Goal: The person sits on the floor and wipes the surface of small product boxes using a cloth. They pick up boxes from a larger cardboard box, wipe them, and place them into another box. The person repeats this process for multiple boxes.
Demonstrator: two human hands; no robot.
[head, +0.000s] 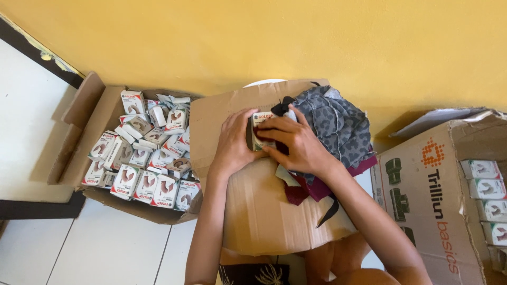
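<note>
- I see both hands closed on one small white carton (260,132): left hand (233,143) at its left edge, right hand (297,143) across its front; it sits atop a cardboard sheet (264,206)
- Fabric scraps (332,126) crowd the right; an open box of cartons (142,153) hems the left; bare floor tile (105,248) lies nearer me

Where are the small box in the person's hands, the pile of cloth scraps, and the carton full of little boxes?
small box (260,119): head view, on its white top corner above the fingers.
pile of cloth scraps (338,124): head view, on the grey spotted cloth.
carton of little boxes (103,113): head view, on its bare left inner wall.
</note>
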